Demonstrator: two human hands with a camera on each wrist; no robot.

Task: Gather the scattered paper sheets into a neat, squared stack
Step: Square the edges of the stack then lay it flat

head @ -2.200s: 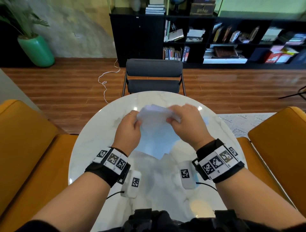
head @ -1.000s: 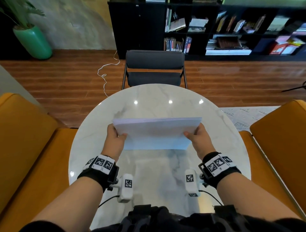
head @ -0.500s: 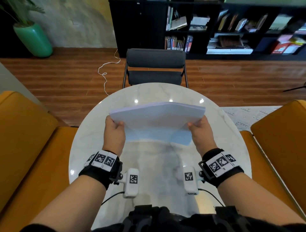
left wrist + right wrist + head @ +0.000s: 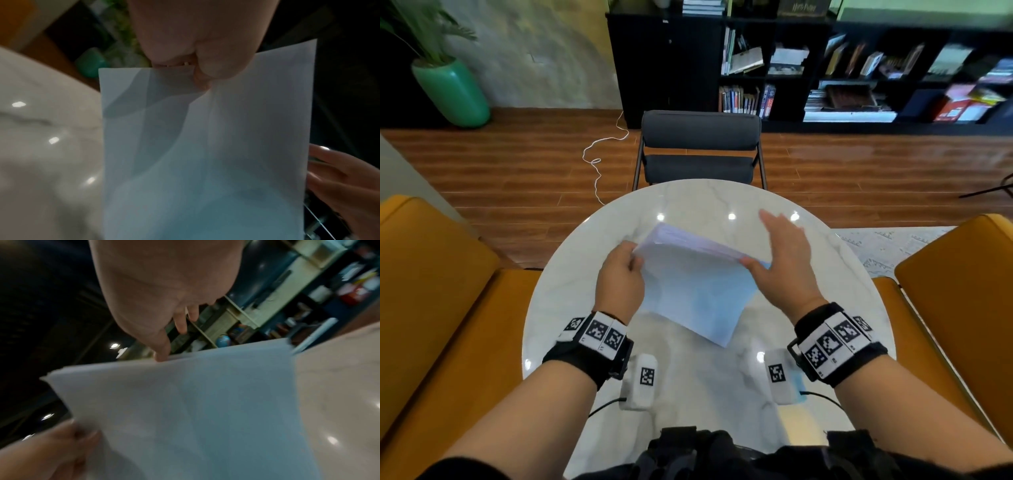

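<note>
My left hand (image 4: pixel 619 274) pinches the bundle of pale white paper sheets (image 4: pixel 697 291); my right hand (image 4: pixel 782 260), fingers extended, should tap the edges flush.

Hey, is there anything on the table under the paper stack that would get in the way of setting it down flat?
Nothing visible does. The left hand grips the paper stack above bare marble table; the right hand touches its right edge with straight fingers.

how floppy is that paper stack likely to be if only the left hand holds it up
Probably floppy: the paper stack already sags toward the table below the left hand, which pinches one edge. Sheets may slide or fan, since the top edges look slightly stepped. The right hand only touches it with straight fingers.
</note>
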